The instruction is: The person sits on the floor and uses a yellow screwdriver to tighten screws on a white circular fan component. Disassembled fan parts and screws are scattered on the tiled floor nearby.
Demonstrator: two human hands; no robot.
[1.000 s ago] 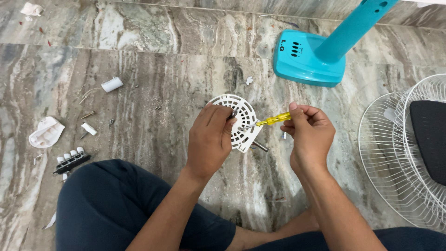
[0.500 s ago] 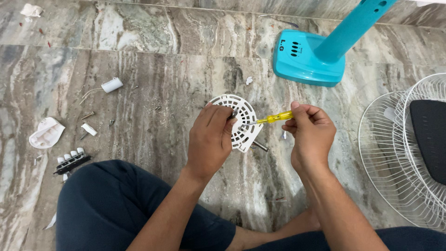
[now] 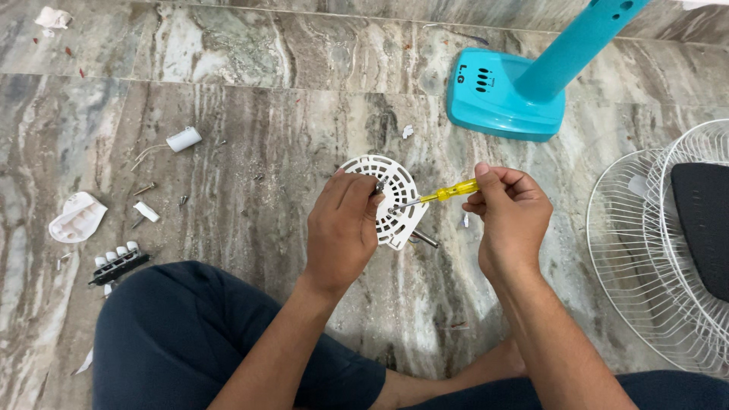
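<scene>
Head view: we see the left hand (image 3: 343, 228) closed around a white vented cover (image 3: 391, 199), held above the marble floor (image 3: 266, 114) in front of the knee. The right hand (image 3: 510, 212) pinches a yellow screwdriver (image 3: 444, 193) in its fingertips, the tip touching the cover. A teal fan base (image 3: 497, 99) stands beyond, wire grilles (image 3: 645, 243) at right, and 1 white capacitor (image 3: 183, 139) at left.
</scene>
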